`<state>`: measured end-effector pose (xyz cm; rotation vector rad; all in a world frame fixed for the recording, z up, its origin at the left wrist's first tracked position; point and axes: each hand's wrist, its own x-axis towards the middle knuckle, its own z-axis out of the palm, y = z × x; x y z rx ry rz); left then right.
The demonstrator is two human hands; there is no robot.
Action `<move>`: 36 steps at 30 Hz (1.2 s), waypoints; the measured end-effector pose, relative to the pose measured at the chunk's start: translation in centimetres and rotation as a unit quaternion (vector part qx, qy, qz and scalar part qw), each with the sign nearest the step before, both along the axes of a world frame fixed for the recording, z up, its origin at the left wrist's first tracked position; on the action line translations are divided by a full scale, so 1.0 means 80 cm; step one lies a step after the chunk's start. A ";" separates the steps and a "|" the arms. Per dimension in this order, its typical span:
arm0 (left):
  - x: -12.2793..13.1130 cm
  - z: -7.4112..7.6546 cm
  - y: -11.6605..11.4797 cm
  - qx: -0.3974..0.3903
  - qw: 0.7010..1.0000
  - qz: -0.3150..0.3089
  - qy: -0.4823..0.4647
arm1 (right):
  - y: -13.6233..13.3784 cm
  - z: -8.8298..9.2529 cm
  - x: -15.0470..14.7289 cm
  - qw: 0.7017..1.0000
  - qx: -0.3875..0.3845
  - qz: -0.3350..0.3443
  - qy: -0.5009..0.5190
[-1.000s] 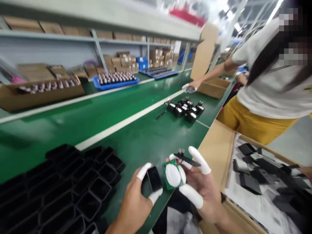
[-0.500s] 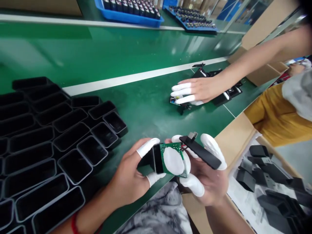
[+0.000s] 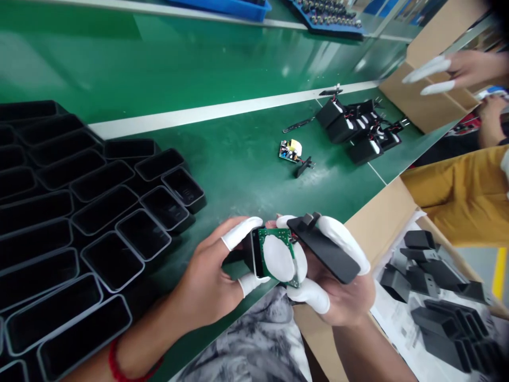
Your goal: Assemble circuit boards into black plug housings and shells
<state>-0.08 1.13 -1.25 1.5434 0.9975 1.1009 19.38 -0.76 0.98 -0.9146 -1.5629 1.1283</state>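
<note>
While empty black housings (image 3: 99,212) lay stacked at left, our left hand (image 3: 210,281) gripped a black case (image 3: 248,254) and our right hand (image 3: 338,292) clamped the green circuit board (image 3: 274,254) and plug cover (image 3: 326,246), board only partly seated; finished units (image 3: 358,132) waited far right.

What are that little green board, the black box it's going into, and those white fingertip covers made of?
The green board looks like a rigid printed circuit board with a glossy lacquered face and tiny white marks. The black box seems moulded plastic: smooth, thin-walled, with a light edge sheen. The fingertip covers look like thin matte white rubber or latex, clinging to the fingers; the exact material is unclear.
</note>
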 end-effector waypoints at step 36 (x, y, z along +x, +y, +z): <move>-0.004 -0.007 -0.008 -0.035 0.999 0.005 0.034 | -0.004 -0.006 0.008 0.998 0.031 -0.013 -0.054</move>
